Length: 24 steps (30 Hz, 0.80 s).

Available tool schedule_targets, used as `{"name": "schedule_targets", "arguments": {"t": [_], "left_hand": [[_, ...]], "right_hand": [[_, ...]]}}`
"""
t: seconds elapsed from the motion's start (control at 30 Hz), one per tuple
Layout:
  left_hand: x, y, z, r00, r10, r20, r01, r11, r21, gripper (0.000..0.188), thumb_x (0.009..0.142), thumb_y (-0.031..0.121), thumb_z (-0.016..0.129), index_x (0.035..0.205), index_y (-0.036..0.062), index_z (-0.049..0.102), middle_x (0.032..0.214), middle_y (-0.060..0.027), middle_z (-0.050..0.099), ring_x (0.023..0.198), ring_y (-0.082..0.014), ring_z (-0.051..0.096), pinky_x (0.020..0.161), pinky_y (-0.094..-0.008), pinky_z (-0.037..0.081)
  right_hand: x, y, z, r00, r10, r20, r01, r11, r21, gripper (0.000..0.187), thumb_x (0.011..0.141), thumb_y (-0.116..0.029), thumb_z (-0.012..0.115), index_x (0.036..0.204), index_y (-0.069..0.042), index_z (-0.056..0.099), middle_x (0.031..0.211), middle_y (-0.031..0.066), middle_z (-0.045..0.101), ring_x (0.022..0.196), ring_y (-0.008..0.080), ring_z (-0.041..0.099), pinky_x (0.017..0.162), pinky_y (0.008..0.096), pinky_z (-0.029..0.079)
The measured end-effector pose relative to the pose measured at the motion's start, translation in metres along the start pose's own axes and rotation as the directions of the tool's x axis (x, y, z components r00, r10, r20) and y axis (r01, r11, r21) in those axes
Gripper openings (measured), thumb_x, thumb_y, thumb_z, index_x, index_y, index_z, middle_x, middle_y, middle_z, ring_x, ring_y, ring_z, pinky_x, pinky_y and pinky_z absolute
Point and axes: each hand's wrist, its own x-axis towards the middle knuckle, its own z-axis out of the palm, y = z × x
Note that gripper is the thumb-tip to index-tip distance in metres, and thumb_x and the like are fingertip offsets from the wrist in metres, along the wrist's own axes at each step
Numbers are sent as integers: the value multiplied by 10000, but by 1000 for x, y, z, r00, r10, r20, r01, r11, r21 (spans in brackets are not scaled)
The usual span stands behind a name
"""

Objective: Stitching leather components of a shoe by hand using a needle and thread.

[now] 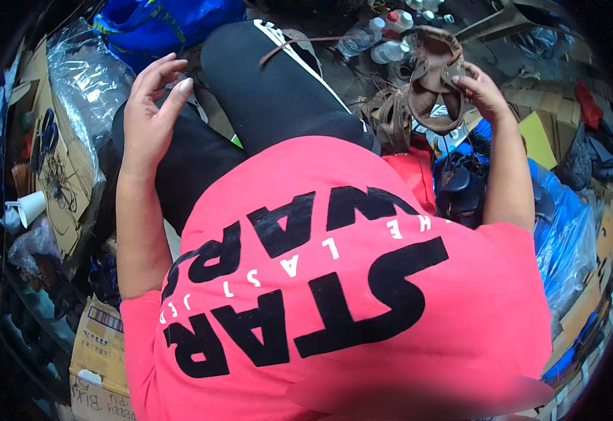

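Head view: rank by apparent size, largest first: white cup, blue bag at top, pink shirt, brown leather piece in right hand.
1. Pink shirt, probably helped by nearness to the camera
2. Blue bag, cut off by the top edge
3. Brown leather piece
4. White cup

A bright blue bag (162, 31) sits at the upper left, beside crinkled clear plastic (85, 81); a white cup (30, 208) lies far left, a cardboard box (103, 344) lower left, plastic bottles (390, 52) upper right.
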Motion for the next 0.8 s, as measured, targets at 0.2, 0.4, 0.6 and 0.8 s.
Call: {"name": "schedule_targets", "arguments": {"t": [0.2, 0.4, 0.6, 0.8], "left_hand": [[-3, 11, 7, 1000, -16, 23, 15, 1000, 13, 305, 883, 189, 664, 1148, 41, 644, 1309, -109, 526, 1115, -199, 565, 951, -329, 452], [2, 25, 11, 1000, -15, 20, 16, 999, -33, 284, 882, 108, 654, 1155, 30, 633, 1298, -103, 526, 1101, -189, 575, 940, -305, 472], [9, 33, 17, 1000, 2, 15, -1, 999, -51, 268, 888, 104, 649, 1145, 30, 635, 1291, -102, 529, 1079, -173, 584, 922, -290, 477], [11, 41, 17, 998, 68, -3, -68, 997, -29, 261, 886, 89, 651, 1140, 29, 637, 1285, -100, 533, 1063, -157, 587, 905, -279, 480]], "right_hand": [[9, 84, 7, 969, 208, -137, -211, 977, -12, 590, 765, -157, 692, 1310, -107, 470, 781, -17, 607, 602, 60, 531, 516, 236, 443], [30, 129, 35, 915, 398, -63, -386, 910, 150, 556, 815, -43, 611, 1338, -65, 422, 1089, 118, 632, 870, 239, 645, 709, 361, 546], [23, 159, 81, 936, 260, -238, -252, 966, 63, 497, 828, -48, 607, 1298, -12, 451, 1136, 178, 621, 994, 286, 638, 841, 384, 526], [15, 152, 123, 909, 188, -372, -415, 491, -766, 373, 867, -88, 526, 1228, -16, 472, 1257, 248, 508, 1117, 395, 580, 935, 441, 488]]}}
